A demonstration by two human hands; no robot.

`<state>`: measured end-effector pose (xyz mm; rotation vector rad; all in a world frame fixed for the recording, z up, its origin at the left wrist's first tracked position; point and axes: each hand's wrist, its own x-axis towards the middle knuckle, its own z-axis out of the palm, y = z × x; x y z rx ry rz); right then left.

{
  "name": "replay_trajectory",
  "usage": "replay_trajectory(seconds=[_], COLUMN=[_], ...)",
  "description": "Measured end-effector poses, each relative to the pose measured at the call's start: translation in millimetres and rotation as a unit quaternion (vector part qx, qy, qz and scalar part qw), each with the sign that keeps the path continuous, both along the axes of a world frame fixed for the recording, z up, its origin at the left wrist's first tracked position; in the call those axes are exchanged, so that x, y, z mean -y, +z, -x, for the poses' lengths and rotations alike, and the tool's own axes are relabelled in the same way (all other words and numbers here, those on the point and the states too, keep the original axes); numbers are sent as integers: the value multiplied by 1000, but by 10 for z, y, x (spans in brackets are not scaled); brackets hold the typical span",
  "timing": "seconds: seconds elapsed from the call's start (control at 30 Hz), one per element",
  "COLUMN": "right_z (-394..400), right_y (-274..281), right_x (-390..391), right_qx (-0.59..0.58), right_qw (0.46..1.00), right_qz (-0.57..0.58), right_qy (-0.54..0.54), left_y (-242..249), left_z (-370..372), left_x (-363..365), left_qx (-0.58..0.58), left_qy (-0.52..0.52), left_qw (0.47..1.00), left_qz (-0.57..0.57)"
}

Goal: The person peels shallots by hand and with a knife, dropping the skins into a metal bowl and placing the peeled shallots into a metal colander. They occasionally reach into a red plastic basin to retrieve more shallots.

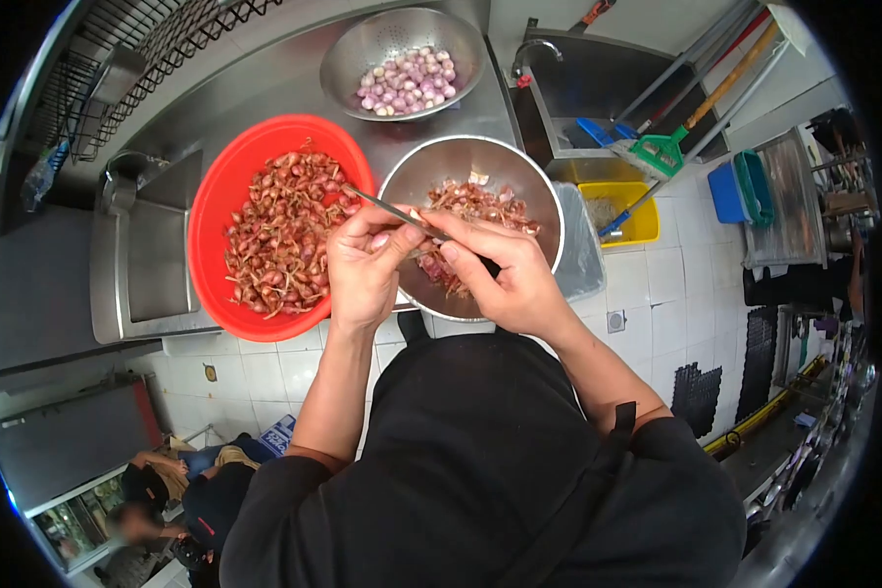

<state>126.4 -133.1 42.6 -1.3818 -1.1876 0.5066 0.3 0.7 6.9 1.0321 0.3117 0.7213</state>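
My left hand (367, 269) is closed around a small shallot (379, 241), mostly covered by the fingers. In my right hand (505, 269) is a knife (387, 206), its blade pointing up and left across the shallot. Both hands meet above the near left side of a steel bowl (549, 191) that has reddish-brown shallot skins (480, 204) in it. Left of the hands, a red basin (209, 230) is filled with unpeeled shallots (279, 230). Behind, a steel colander (343, 69) contains peeled, pale purple shallots (407, 83).
A sink (162, 260) lies at the left, and another sink (598, 88) with a tap stands at the back right. On the right are a yellow bucket (642, 220), a green brush (660, 152) and a blue bin (727, 191). People (216, 500) are at the lower left.
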Motion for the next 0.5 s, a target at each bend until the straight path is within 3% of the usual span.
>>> replay_trajectory(seconds=[0.2, 0.3, 0.37, 0.5], right_z=[32, 73, 90, 9], right_y=[6, -65, -70, 1], right_x=[0, -22, -33, 4], right_qx=[-43, -93, -203, -311], right_qw=[999, 996, 979, 947], right_qz=[-7, -5, 2, 81], right_qy=[9, -10, -2, 29], left_y=[30, 17, -2, -14], left_z=[11, -17, -10, -12], left_x=[9, 1, 1, -30], left_qx=[6, 29, 38, 66], left_qy=[-1, -10, -24, -80], left_qw=[1000, 999, 998, 988], left_qz=[-25, 22, 46, 110])
